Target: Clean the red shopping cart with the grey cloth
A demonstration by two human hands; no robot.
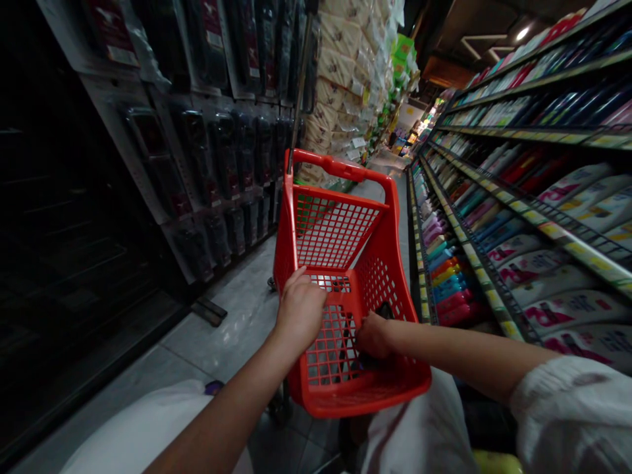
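Observation:
A red plastic shopping cart (405, 289) with lattice walls and floor stands tilted in the view, directly before me. My left hand (302, 306) is closed over its left rim, the index finger lying along the edge. Inside the basket, near the right wall, my right hand (374, 334) is curled with its fingers pointing down. Something black (384, 309) shows around that hand, partly covered by it; its kind cannot be made out. The cart's handle (340, 168) is at the far end, with no hand on it.
Shelves of bottles (533, 257) line the right side closely. On the left hang dark packaged goods (217, 145) on a rack, with a metal foot (210, 311) on the tiled floor (237, 329). Stacked beige packs (340, 72) stand farther along the aisle.

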